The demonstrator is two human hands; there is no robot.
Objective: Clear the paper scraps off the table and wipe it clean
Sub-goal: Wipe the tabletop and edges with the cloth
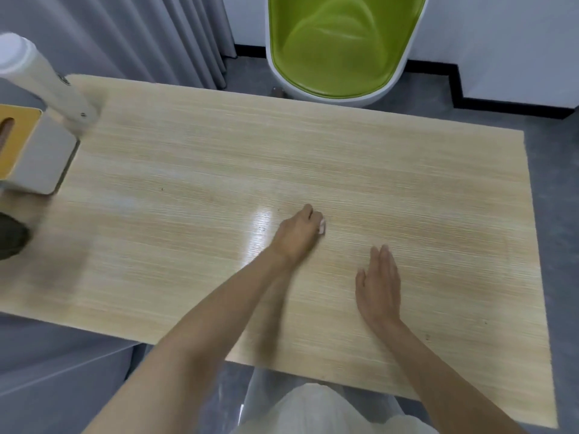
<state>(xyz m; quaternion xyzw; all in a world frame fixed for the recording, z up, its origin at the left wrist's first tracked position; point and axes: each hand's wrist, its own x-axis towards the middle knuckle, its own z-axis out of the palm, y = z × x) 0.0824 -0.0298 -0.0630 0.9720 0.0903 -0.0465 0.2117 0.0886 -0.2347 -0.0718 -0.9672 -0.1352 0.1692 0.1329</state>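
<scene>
The light wooden table [194,158] fills the view. My left hand [299,234] lies near the middle of it, fingers curled around a small white wad of paper [321,227] that peeks out at the fingertips and touches the tabletop. My right hand [379,283] rests flat on the table to the right of it, fingers straight and together, holding nothing. No loose paper scraps show on the wood.
A yellow-topped grey tissue box [37,151] and a white lamp arm [47,79] stand at the left end, with a dark object [11,236] at the left edge. A green chair [341,45] is beyond the far edge. A white plastic bag [316,408] hangs below the near edge.
</scene>
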